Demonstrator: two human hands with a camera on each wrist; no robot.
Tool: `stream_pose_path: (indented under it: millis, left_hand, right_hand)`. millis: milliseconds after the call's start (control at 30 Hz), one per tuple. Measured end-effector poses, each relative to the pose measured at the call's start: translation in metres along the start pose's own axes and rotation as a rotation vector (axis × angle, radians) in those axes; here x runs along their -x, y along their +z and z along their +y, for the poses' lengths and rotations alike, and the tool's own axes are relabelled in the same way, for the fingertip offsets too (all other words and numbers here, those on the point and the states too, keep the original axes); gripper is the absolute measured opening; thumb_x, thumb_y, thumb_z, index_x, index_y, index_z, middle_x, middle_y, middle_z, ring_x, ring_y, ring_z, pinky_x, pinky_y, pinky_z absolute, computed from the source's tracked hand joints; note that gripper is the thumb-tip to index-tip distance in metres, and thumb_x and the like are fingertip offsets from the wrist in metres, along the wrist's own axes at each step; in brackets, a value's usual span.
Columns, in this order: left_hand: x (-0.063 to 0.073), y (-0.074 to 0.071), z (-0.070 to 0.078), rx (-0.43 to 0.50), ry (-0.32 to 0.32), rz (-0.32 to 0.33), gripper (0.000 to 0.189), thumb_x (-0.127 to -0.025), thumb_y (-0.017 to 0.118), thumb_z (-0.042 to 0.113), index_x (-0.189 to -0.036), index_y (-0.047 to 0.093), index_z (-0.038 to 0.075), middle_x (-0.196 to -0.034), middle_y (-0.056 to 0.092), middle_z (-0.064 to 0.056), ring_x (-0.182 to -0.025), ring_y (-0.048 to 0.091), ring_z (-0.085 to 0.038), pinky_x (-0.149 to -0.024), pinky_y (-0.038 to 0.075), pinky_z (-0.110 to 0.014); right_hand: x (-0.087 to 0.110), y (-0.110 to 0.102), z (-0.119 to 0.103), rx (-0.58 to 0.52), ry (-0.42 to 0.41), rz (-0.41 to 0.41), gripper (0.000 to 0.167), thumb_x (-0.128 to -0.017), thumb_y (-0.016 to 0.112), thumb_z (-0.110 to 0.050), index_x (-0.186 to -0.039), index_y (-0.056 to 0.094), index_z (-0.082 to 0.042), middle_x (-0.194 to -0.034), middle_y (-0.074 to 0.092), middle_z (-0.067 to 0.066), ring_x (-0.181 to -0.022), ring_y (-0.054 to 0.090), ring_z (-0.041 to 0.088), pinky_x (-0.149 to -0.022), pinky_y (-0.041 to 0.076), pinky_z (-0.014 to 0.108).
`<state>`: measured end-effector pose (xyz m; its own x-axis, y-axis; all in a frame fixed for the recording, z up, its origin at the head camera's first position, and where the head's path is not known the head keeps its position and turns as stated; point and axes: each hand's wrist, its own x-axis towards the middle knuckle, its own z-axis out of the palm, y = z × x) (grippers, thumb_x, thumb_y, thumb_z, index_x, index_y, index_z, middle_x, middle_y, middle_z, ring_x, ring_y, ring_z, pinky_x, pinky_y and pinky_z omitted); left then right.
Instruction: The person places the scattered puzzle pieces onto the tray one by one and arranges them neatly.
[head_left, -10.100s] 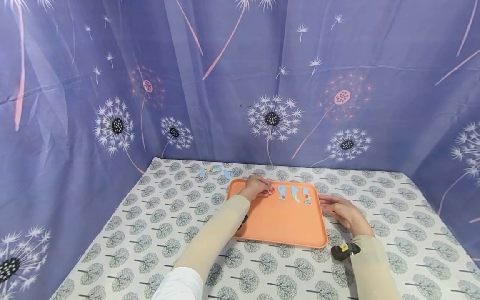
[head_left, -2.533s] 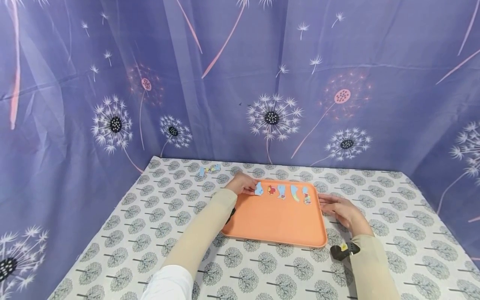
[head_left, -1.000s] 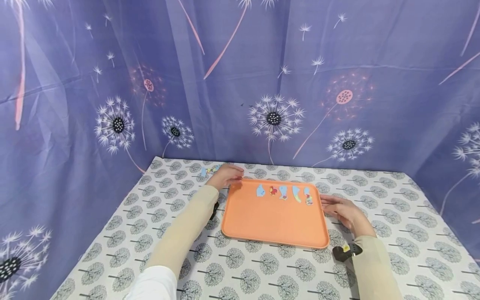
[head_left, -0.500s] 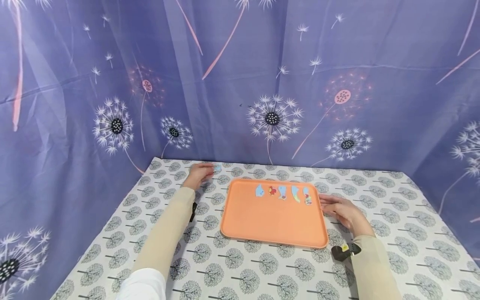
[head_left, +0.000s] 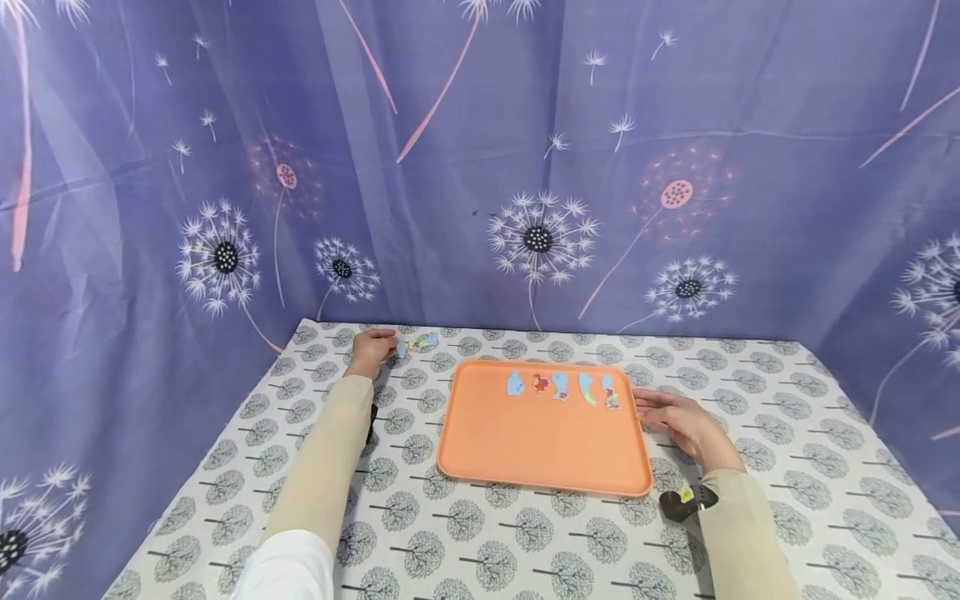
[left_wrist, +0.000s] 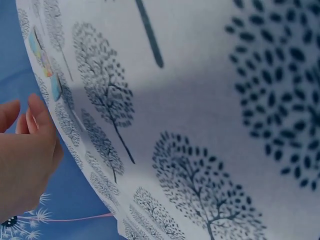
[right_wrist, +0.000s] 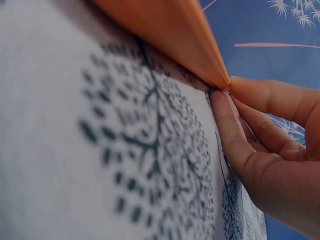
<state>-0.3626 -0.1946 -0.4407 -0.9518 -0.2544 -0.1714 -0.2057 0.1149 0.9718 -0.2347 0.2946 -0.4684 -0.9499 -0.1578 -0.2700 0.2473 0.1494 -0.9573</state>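
In the head view, my left hand (head_left: 371, 353) is at the back left of the table, its fingertips beside flat light-blue puzzle-like pieces (head_left: 420, 342) with yellow patches. The left wrist view shows its relaxed fingers (left_wrist: 42, 117) apart from those pieces (left_wrist: 41, 55). My right hand (head_left: 678, 423) is at the right side of an orange tray (head_left: 543, 450). The right wrist view shows its thumb and forefinger pinching the tray's rim (right_wrist: 212, 60). Along the tray's far side lie a blue piece (head_left: 514, 383), a red piece (head_left: 541, 383) and several other small pieces in a row.
A white tablecloth (head_left: 450, 542) with grey tree prints covers the table. Purple curtains (head_left: 450, 167) with dandelion prints hang behind it and at both sides. A black band (head_left: 687, 502) is on the right wrist.
Since the oldest frame, the red piece was let go and a blue piece laid left of it on the tray. My left hand then moved left, off the tray. The right hand stays put.
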Motion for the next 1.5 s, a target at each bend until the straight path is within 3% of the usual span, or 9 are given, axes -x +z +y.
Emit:
stream_pose_path:
  millis: [133, 200, 300, 400, 533, 700, 967, 1267, 1500]
  left_hand:
    - [-0.004, 0.001, -0.003, -0.001, 0.012, 0.034, 0.035, -0.095, 0.053, -0.004, -0.129, 0.054, -0.009, -0.131, 0.051, -0.026, -0.117, 0.054, -0.037, -0.101, 0.050, -0.038]
    - [-0.006, 0.001, -0.005, -0.037, 0.013, 0.052, 0.035, -0.094, 0.054, -0.003, -0.129, 0.055, -0.008, -0.130, 0.052, -0.025, -0.109, 0.057, -0.033, -0.096, 0.052, -0.038]
    - [-0.009, 0.002, -0.008, -0.116, 0.007, 0.057, 0.036, -0.092, 0.055, -0.004, -0.128, 0.057, -0.006, -0.127, 0.055, -0.025, -0.086, 0.055, -0.025, -0.077, 0.051, -0.034]
    - [-0.011, 0.002, -0.010, -0.215, 0.002, 0.047, 0.041, -0.088, 0.056, -0.006, -0.129, 0.057, -0.004, -0.129, 0.055, -0.024, -0.075, 0.045, -0.020, -0.064, 0.040, -0.033]
    - [-0.014, 0.002, -0.012, -0.308, -0.004, -0.001, 0.051, -0.087, 0.059, -0.007, -0.137, 0.051, 0.000, -0.141, 0.047, -0.022, -0.089, 0.050, -0.027, -0.066, 0.043, -0.035]
    - [-0.015, -0.001, -0.010, -0.388, 0.007, -0.105, 0.061, -0.089, 0.062, -0.003, -0.145, 0.041, 0.004, -0.150, 0.035, -0.021, -0.127, 0.044, -0.040, -0.092, 0.051, -0.046]
    - [-0.020, -0.003, -0.010, -0.436, 0.018, -0.153, 0.055, -0.090, 0.064, 0.000, -0.142, 0.045, 0.002, -0.150, 0.037, -0.020, -0.134, 0.037, -0.038, -0.100, 0.047, -0.047]
    - [-0.019, 0.003, -0.015, -0.444, 0.108, -0.064, 0.052, -0.085, 0.068, -0.002, -0.133, 0.046, -0.001, -0.138, 0.045, -0.027, -0.117, 0.051, -0.042, -0.091, 0.051, -0.050]
    - [-0.013, 0.005, -0.014, -0.522, 0.183, 0.059, 0.042, -0.082, 0.065, -0.006, -0.121, 0.051, 0.000, -0.093, 0.061, -0.022, -0.078, 0.057, -0.032, -0.064, 0.050, -0.040]
  right_hand:
    - [-0.001, -0.001, 0.001, 0.004, -0.005, -0.002, 0.065, -0.091, 0.060, 0.000, -0.145, 0.026, 0.011, -0.143, 0.042, 0.025, -0.099, 0.059, 0.002, -0.094, 0.052, 0.024]
    - [-0.001, -0.001, 0.001, -0.001, -0.007, -0.002, 0.065, -0.091, 0.060, 0.001, -0.145, 0.026, 0.011, -0.142, 0.043, 0.025, -0.098, 0.059, 0.001, -0.094, 0.052, 0.024]
    - [-0.001, -0.001, 0.001, -0.009, -0.011, -0.002, 0.065, -0.090, 0.059, 0.002, -0.145, 0.026, 0.012, -0.142, 0.042, 0.026, -0.098, 0.059, 0.002, -0.094, 0.052, 0.024]
    - [-0.001, 0.000, 0.000, 0.003, -0.010, 0.001, 0.065, -0.091, 0.060, 0.001, -0.145, 0.027, 0.011, -0.143, 0.041, 0.026, -0.100, 0.059, 0.003, -0.095, 0.052, 0.025]
    - [0.000, 0.001, 0.000, 0.017, -0.006, 0.003, 0.064, -0.091, 0.060, -0.001, -0.146, 0.027, 0.010, -0.144, 0.041, 0.026, -0.103, 0.059, 0.005, -0.095, 0.052, 0.026]
    - [0.000, 0.001, 0.000, -0.008, -0.016, 0.004, 0.064, -0.090, 0.058, 0.004, -0.145, 0.026, 0.013, -0.141, 0.042, 0.028, -0.100, 0.060, 0.005, -0.095, 0.052, 0.026]
    - [-0.002, 0.000, 0.000, -0.032, -0.017, -0.008, 0.065, -0.089, 0.058, 0.006, -0.144, 0.024, 0.015, -0.132, 0.052, 0.020, -0.096, 0.061, 0.004, -0.093, 0.053, 0.024]
    - [-0.001, -0.002, -0.002, -0.026, -0.015, -0.004, 0.066, -0.089, 0.058, 0.005, -0.144, 0.024, 0.014, -0.139, 0.046, 0.025, -0.097, 0.061, 0.003, -0.093, 0.053, 0.024]
    - [-0.001, -0.001, 0.000, -0.010, -0.009, -0.008, 0.065, -0.090, 0.058, 0.002, -0.145, 0.025, 0.013, -0.143, 0.041, 0.027, -0.098, 0.060, 0.003, -0.094, 0.052, 0.024]
